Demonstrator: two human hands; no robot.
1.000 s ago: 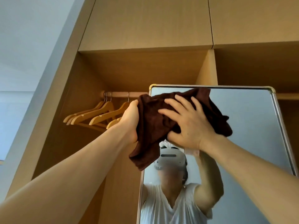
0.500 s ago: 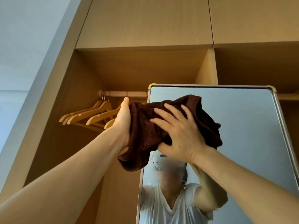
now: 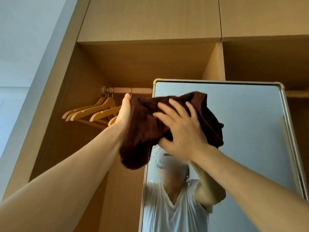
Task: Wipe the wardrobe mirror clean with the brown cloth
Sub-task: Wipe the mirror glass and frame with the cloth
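Note:
The tall wardrobe mirror (image 3: 247,131) with a thin gold frame stands at centre right. A bunched brown cloth (image 3: 143,128) lies against its upper left part and hangs past the left edge. My right hand (image 3: 182,129) presses flat on the cloth with fingers spread. My left hand (image 3: 124,113) is at the cloth's left side by the mirror's edge; only its outer edge shows, so its fingers are hidden behind the cloth. The mirror reflects a person in a white top.
An open wooden wardrobe (image 3: 143,64) surrounds the mirror. A rail (image 3: 127,90) with several wooden hangers (image 3: 93,113) sits just left of my left hand. Closed upper cabinet doors (image 3: 150,19) are above. A pale wall (image 3: 25,47) lies to the left.
Both hands and the cloth have slid slightly down and to the left on the mirror, uncovering the strip of glass under the top frame.

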